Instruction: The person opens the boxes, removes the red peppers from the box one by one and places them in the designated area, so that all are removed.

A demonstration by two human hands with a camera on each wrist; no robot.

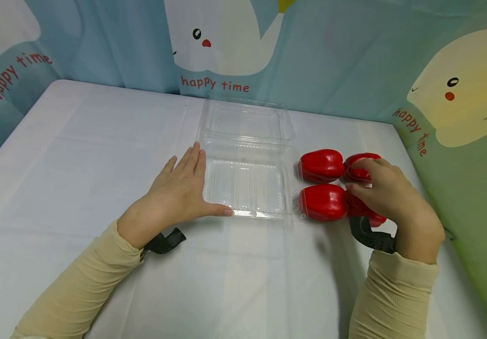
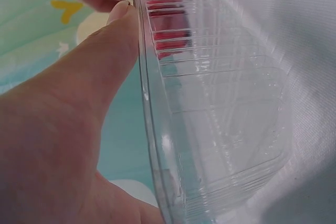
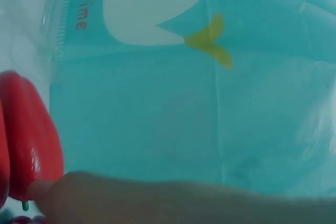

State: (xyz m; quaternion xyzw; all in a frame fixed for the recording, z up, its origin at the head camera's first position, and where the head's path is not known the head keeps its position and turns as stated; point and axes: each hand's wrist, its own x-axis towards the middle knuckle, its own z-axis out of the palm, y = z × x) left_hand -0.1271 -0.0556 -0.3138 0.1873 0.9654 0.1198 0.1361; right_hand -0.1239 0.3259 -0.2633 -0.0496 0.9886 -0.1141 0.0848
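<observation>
My left hand [image 1: 179,188] rests along the left side of an open clear plastic clamshell box [image 1: 243,214], fingers straight, thumb [image 2: 123,17] against its near rim. The box's lid [image 1: 247,120] lies back behind it. To the right sit several shiny red bell peppers on the table. My right hand [image 1: 389,190] pinches the far right bell pepper [image 1: 359,173], thumb and index finger on either side; the hand hides part of it. The near right bell pepper [image 1: 376,220] is partly covered. Two more, the far left bell pepper [image 1: 321,165] and the near left bell pepper [image 1: 324,202], lie beside the box.
A white cloth [image 1: 209,282] covers the table. A blue-green curtain [image 1: 345,61] with printed whales stands along the back and right edges. Dark straps [image 1: 164,241] circle both wrists.
</observation>
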